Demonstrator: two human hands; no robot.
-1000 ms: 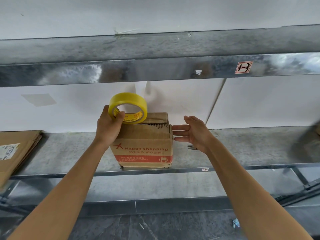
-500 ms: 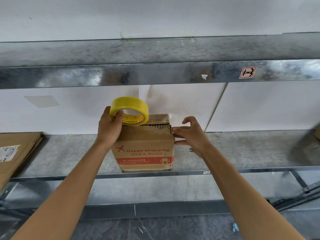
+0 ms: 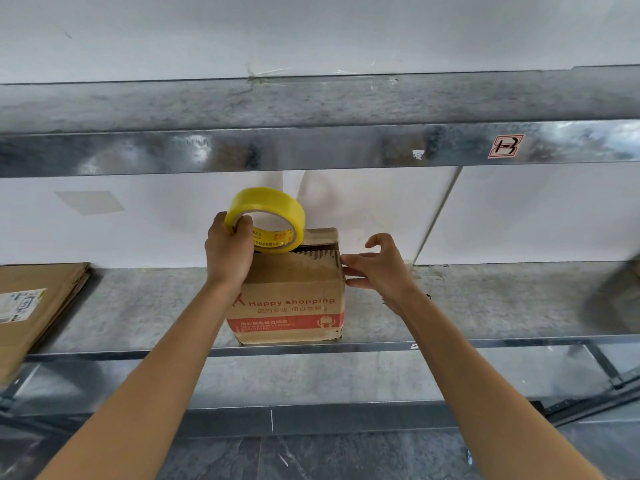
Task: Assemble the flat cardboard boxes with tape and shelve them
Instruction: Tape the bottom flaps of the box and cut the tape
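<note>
Grip of the left hand closed round the near rim of a round yellow roll of packing tape, one fingertip hooked inside the core, the roll held tilted and touching the top left edge of a small brown cardboard box printed "Happy shopping" in red. Right hand relaxed and loosely spread, fingertips against the upper right edge of the same box, thumb raised above them, nothing pinched. Box upright near the front lip of a grey galvanised metal shelf, a red band across its lower front, top flaps ragged along their edges; whether taped down or loose, hard to tell. Well apart to the left on that shelf, a stack of flattened brown cardboard sheets with a white printed label on top. At the far right edge, a dark blurred shape, too smeared to name. Above, a shiny metal beam of the upper shelf bearing a small red-and-white sticker. Behind, a plain white wall; below, dark stone floor tiles.
</note>
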